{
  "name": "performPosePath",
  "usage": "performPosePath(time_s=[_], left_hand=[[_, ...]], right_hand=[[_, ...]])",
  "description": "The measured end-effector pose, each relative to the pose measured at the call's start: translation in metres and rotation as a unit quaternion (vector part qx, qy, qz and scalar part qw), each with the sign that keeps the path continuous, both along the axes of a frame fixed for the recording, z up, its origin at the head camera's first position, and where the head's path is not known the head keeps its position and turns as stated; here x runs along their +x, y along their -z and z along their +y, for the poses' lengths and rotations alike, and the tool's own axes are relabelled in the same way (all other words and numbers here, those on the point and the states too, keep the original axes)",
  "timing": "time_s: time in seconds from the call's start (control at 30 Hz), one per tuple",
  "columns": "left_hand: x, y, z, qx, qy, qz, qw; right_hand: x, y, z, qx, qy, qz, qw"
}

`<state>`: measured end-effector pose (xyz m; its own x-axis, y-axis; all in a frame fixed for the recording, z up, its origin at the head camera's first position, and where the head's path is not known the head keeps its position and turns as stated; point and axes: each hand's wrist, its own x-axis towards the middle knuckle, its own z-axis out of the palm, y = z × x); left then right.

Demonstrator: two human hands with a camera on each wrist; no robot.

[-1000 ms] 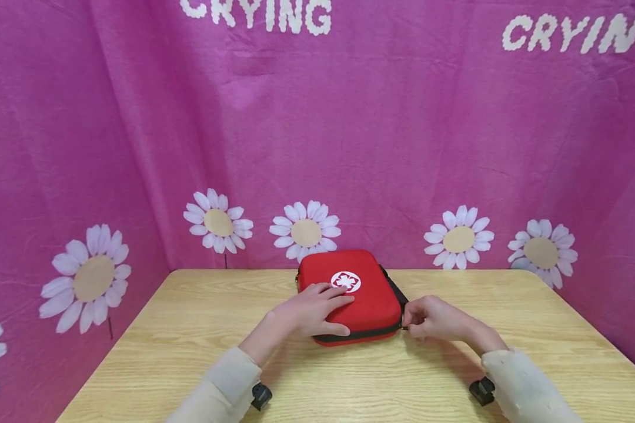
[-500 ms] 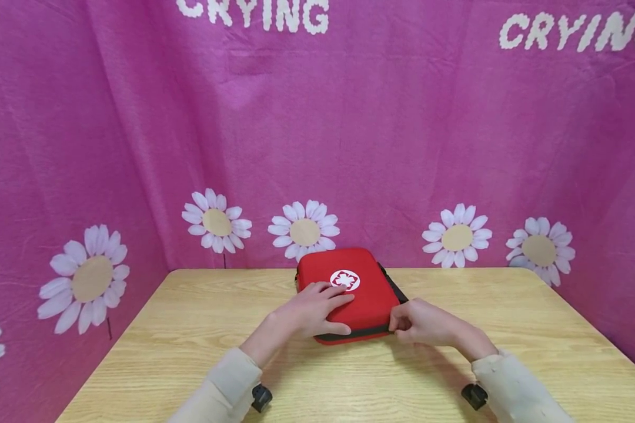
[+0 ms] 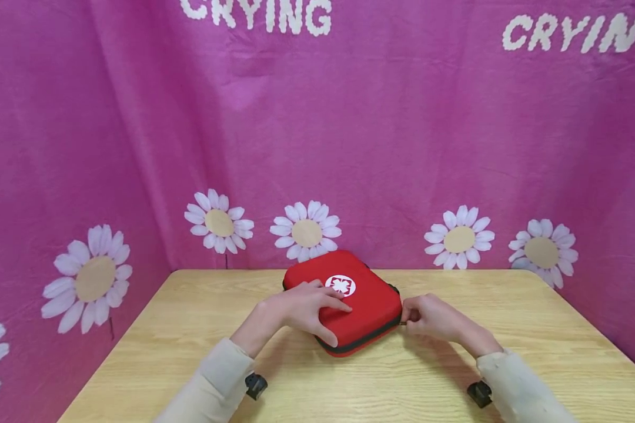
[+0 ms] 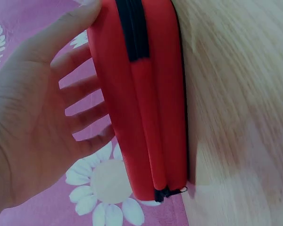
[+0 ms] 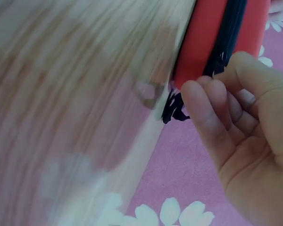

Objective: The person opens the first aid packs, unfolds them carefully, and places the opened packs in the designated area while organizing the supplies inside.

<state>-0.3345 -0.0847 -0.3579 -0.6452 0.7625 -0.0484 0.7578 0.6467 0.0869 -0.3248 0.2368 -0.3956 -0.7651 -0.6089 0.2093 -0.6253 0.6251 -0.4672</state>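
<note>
1. The left hand (image 3: 304, 306) lies on the red first-aid case (image 3: 370, 296), its fingers loosely spread on the lid and partly over the round white emblem (image 3: 341, 284). The thumb reaches down at the near-left edge; nothing is gripped.
2. The case sits closed on the wooden table (image 3: 217, 311), between the two hands and in front of the pink daisy curtain (image 3: 376, 147). It is turned askew, one corner towards the person; its long axis seems to run from far left to near right, though the shape is nearly square.
3. The black zipper (image 3: 367, 338) follows the near side to the right-hand corner. The case lies directly left of the right hand's fingertips, at that corner, so the right hand is the nearer one to this end of the zipper.
4. The right hand (image 3: 431, 317) has its fingers curled in, thumb and forefinger closed in a pinch, apparently on the zipper pull (image 3: 403, 323).
5. Hard to make out: the fingers mostly cover that pull, and the exact grip is blurred in the right wrist view. The dark cord (image 5: 173, 108) beyond the fingers there is unclear. The case's underside is hidden, and the left wrist view cuts off one end.
</note>
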Motion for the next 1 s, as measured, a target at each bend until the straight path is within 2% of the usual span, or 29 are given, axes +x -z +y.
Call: performPosePath(time_s=[0.13, 0.37, 0.7, 0.87, 1.0], left_hand=[[0.001, 0.001, 0.002, -0.001, 0.004, 0.023, 0.9997], [0.001, 0.005, 0.004, 0.007, -0.001, 0.055, 0.9985], [0.008, 0.016, 0.023, 0.006, -0.019, 0.122, 0.9923], [0.010, 0.018, 0.035, -0.005, -0.041, 0.150, 0.9879], [0.008, 0.017, 0.034, -0.004, -0.038, 0.141, 0.9892]], right_hand=[[0.000, -0.002, 0.001, -0.009, 0.003, -0.031, 0.999], [0.002, -0.003, -0.002, -0.009, -0.011, -0.054, 0.998], [0.021, -0.001, -0.022, -0.023, -0.027, -0.123, 0.992], [0.025, -0.004, -0.030, -0.019, -0.034, -0.125, 0.991], [0.022, -0.003, -0.027, -0.025, -0.031, -0.121, 0.992]])
